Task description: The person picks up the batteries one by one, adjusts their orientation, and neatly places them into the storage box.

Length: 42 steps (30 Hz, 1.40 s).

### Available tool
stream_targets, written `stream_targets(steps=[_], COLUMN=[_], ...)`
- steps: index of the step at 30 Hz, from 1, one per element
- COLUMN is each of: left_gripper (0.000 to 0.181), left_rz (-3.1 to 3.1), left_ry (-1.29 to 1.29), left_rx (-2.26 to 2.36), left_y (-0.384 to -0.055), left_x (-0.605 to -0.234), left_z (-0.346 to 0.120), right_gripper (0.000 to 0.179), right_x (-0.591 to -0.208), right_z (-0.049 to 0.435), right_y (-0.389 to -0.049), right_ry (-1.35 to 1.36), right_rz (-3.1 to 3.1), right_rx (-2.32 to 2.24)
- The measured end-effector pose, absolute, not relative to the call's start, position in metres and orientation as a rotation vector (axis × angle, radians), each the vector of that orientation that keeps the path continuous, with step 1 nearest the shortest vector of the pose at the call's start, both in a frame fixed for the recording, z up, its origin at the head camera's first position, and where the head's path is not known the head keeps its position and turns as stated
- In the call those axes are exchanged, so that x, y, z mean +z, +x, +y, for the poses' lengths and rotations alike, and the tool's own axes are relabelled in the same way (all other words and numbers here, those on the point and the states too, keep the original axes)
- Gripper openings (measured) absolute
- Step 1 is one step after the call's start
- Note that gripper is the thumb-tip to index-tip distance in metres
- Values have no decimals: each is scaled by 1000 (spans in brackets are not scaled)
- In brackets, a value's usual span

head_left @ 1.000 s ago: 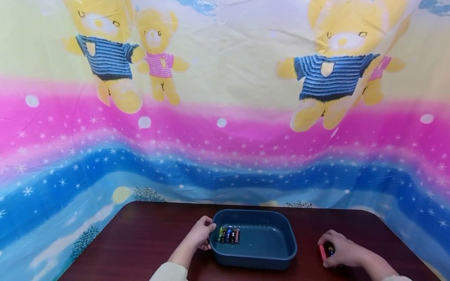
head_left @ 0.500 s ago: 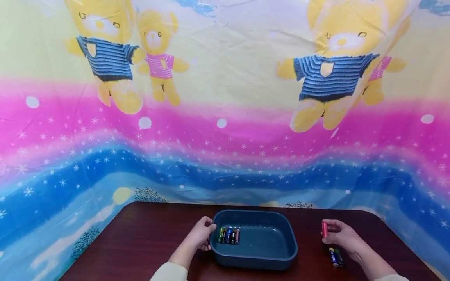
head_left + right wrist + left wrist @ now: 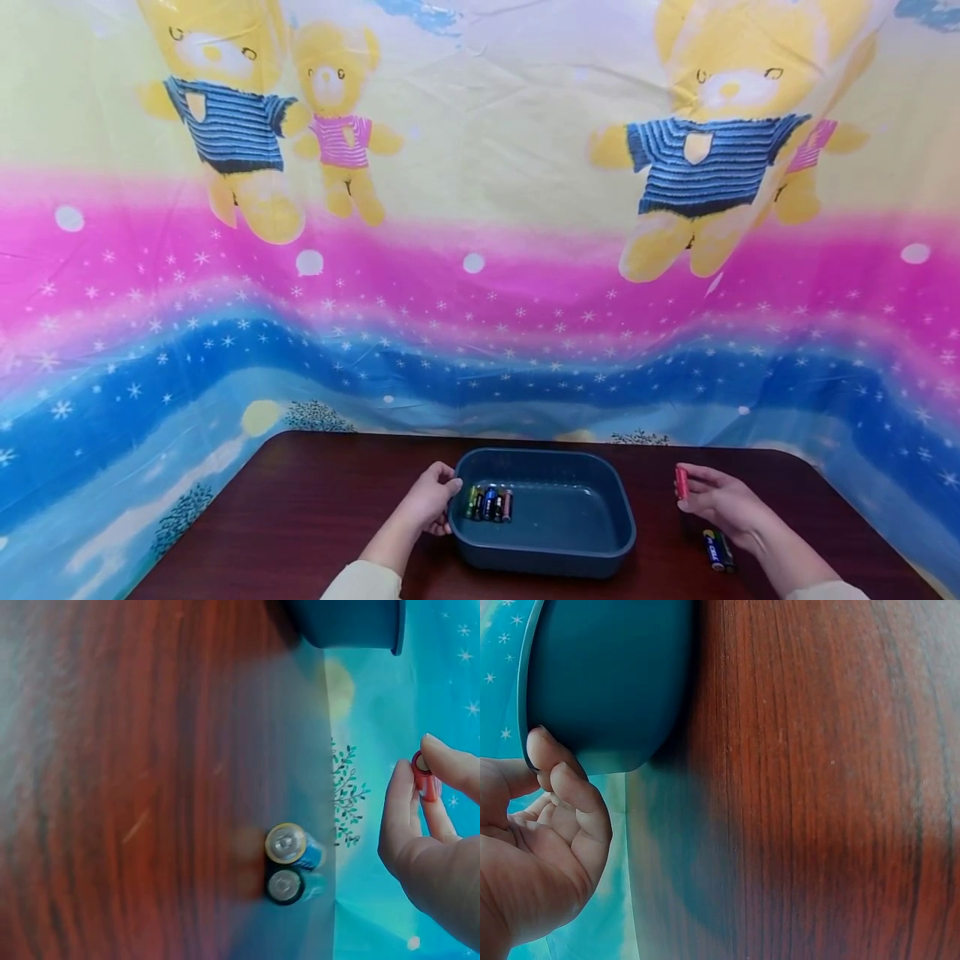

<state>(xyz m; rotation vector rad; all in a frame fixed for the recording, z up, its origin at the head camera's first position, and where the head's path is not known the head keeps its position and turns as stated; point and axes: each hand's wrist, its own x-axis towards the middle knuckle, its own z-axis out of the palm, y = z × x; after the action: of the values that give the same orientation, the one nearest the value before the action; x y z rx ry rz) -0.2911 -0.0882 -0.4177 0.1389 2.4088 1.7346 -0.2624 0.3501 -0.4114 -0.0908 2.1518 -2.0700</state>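
My left hand [image 3: 431, 500] pinches the left rim of a dark blue-grey plastic box [image 3: 547, 560]; in the left wrist view its thumb and fingers [image 3: 574, 787] clasp the rim. Inside, along the left end, several batteries [image 3: 489, 503] lie side by side in a row. To the right of the box, my right hand [image 3: 723, 504] holds a red battery [image 3: 682, 482] between thumb and fingertips, raised off the table. The right wrist view shows one end of this red battery [image 3: 426, 776]. Below that hand, two batteries, one blue [image 3: 712, 550] and one dark [image 3: 726, 551], lie together on the table.
The dark red-brown wooden table [image 3: 330, 517] carries the box near its middle. A printed cloth [image 3: 480, 208] with bears and snowflakes hangs behind the table's far edge.
My right hand has lifted the red battery from beside the other two and moved it up and slightly left. The left hand and the box stay in place.
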Motion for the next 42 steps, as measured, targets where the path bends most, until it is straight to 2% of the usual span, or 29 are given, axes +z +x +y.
stream_targets(steps=[12, 23, 34, 39, 42], left_gripper=[15, 16, 15, 14, 15], left_rz=[2414, 2421, 2429, 2430, 2434], left_ry=[124, 117, 98, 106, 111], left_rx=[1733, 1726, 1719, 1715, 1713], left_y=[-291, -290, -291, -291, -291], left_x=[-418, -416, -414, -415, -416], left_z=[-87, -87, -86, -86, -87], right_gripper=[71, 76, 74, 67, 74], right_x=[-398, -389, -375, -371, -369], right_z=[343, 327, 315, 311, 308], right_y=[-267, -270, -275, -278, -280], right_ry=[-202, -231, -227, -268, -281], right_rz=[2068, 2000, 1987, 2001, 2027], right_rx=[-2035, -2103, -2137, -2132, -2110])
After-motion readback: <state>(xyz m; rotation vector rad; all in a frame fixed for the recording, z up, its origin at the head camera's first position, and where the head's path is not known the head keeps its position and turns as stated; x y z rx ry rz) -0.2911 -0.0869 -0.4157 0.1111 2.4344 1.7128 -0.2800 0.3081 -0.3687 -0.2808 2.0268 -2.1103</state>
